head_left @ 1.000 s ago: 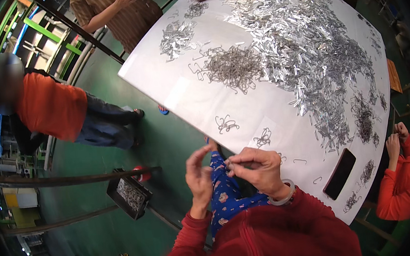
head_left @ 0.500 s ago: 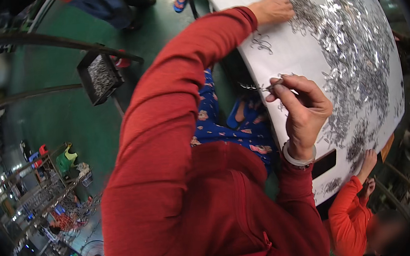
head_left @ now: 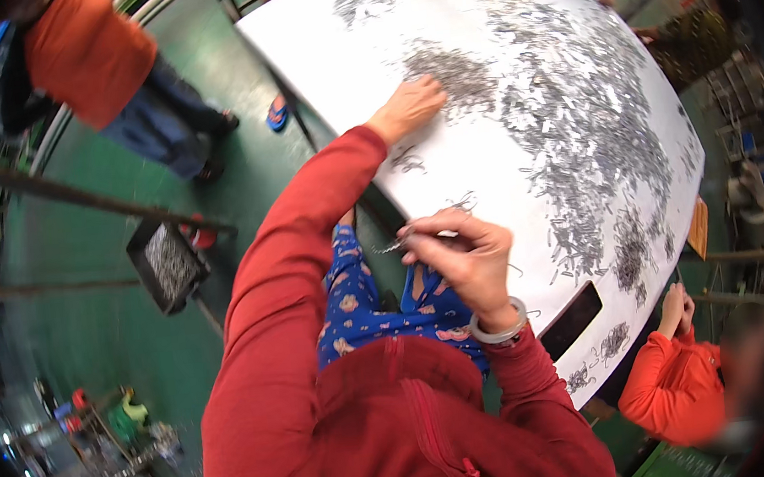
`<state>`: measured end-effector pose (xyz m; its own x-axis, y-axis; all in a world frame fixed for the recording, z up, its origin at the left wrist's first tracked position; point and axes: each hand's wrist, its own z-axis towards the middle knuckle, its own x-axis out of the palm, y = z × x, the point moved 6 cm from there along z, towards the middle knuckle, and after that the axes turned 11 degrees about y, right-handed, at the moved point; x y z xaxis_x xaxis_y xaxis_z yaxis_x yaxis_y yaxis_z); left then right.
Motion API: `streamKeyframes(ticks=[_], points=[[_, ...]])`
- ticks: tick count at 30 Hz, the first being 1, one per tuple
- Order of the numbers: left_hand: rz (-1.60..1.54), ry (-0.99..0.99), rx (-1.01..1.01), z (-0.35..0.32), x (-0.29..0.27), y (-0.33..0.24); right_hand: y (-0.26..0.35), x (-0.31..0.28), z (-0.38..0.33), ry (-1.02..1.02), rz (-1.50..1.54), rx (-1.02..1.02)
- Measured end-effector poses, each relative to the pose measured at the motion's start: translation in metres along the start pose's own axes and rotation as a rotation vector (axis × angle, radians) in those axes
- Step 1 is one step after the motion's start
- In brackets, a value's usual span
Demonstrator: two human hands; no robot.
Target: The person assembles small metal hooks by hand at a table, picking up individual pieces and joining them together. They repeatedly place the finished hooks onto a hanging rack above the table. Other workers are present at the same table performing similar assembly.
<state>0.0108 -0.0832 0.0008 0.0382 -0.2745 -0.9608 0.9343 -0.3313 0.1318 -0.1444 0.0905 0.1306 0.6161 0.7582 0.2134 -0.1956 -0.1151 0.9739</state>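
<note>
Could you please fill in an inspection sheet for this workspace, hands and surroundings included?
Surface: white table, strewn with metal pieces.
Job's things: wire pile; wide spread of silver pieces; smaller heaps around.
Clutter: dark phone-like slab at the table's near edge.
Left hand: fingertips at the wire pile's left edge; grip unclear.
Right hand: pinching metal bits.
Cables: nothing seen.
Surroundings: green floor; black bin holding metal pieces; person in orange standing left; others around the table.

Heaped metal pieces, a parts bin and green floor suggest a workshop.
</note>
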Motion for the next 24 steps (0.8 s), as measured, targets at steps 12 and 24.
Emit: streamKeyframes(ticks=[12, 24], points=[[-0.818, -0.127, -0.554, -0.094, -0.057, 0.029, -0.025, 0.001, -0.006, -0.035, 0.067, 0.109], [-1.183, -0.436, -0.479, -0.189, -0.187, -0.105, -0.029, -0.009, -0.013, -0.142, 0.079, -0.038]])
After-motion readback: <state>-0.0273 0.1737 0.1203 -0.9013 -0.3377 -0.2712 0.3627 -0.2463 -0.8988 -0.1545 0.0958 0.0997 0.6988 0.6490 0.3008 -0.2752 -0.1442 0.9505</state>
